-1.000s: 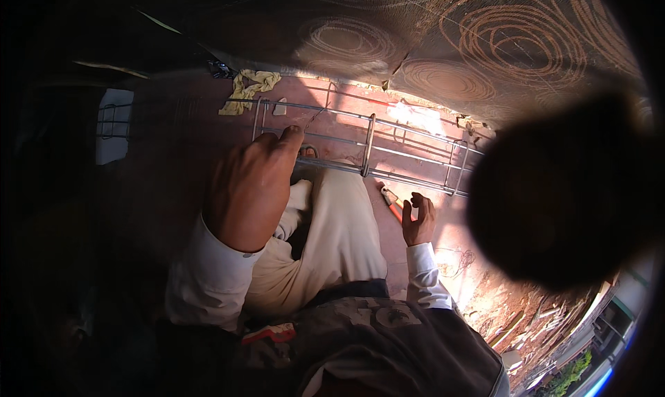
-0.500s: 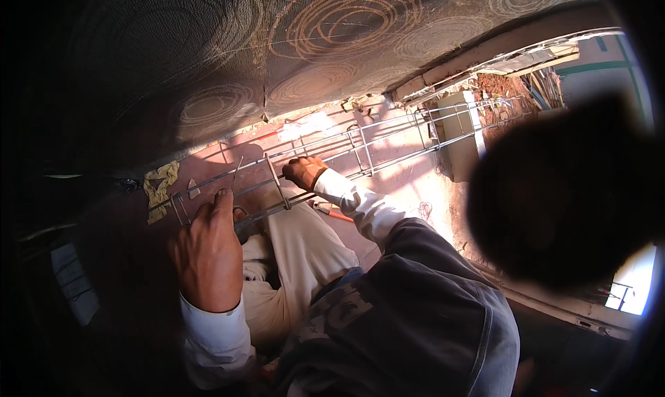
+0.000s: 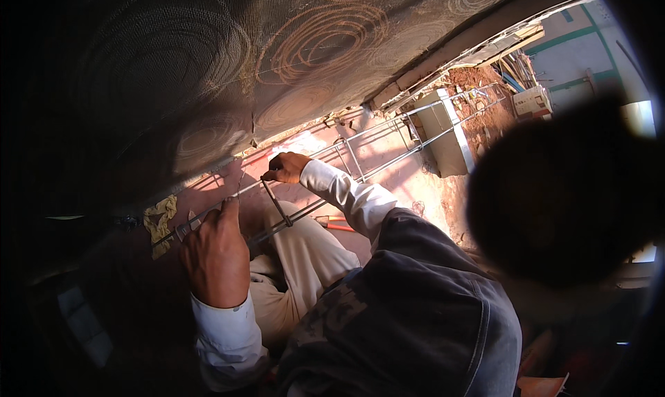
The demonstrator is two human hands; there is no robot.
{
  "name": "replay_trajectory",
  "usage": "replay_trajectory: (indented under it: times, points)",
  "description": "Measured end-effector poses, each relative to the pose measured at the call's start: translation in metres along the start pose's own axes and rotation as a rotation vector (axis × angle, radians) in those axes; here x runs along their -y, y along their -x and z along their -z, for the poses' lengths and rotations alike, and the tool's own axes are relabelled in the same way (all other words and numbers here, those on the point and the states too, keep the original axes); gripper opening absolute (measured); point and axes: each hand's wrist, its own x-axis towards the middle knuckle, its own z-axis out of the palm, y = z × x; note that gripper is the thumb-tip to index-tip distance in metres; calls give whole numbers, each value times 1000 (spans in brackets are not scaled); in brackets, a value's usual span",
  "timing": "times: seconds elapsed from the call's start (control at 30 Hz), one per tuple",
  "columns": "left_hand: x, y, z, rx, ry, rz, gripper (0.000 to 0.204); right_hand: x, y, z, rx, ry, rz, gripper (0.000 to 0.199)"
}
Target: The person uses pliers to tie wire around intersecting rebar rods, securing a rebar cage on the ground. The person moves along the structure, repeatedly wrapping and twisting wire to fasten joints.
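Note:
A long steel rebar cage (image 3: 374, 163) runs slantwise from my left toward the far right, its bars joined by bent rectangular stirrups. My right hand (image 3: 287, 167) reaches over the cage. Its fingers are closed at the upper corner of the nearest stirrup (image 3: 278, 202), where that meets a top bar. Bent over the cage's near-left end, my left hand (image 3: 218, 257) pinches a thin wire (image 3: 240, 179) that sticks up from its fingertips; its palm side is hidden. Between the hands, my knee (image 3: 298, 234) in beige trousers lies under the bars.
A red-handled tool (image 3: 334, 223) lies on the floor beside my knee. A crumpled yellow cloth (image 3: 161, 224) is past the cage's left end. A pale block (image 3: 442, 130) stands under the far end. A dark wall (image 3: 208, 51) with drawn circles rises along the far side.
My right hand has moved left and across from the lower bars to the stirrup's upper corner. My left hand stays near the cage's end, the wire still in its fingers. The view has shifted.

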Motion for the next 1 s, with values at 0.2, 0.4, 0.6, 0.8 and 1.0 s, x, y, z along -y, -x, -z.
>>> replay_trajectory:
  times: [0.2,0.4,0.6,0.8,1.0]
  points:
    - [5,-4,-2,-8,39,-31,28,-3,-21,7,113,80,-107,63]
    - [22,-3,2,-177,205,-47,22,-16,-33,7,170,195,-14,62]
    - [31,20,-18,-114,331,60,17,2,-28,-2,125,-41,25,45]
    - [2,6,-71,348,153,216,22,9,-25,14,265,277,175,56]
    - [28,-30,-246,320,123,511,23,-15,-36,-12,90,-11,28,69]
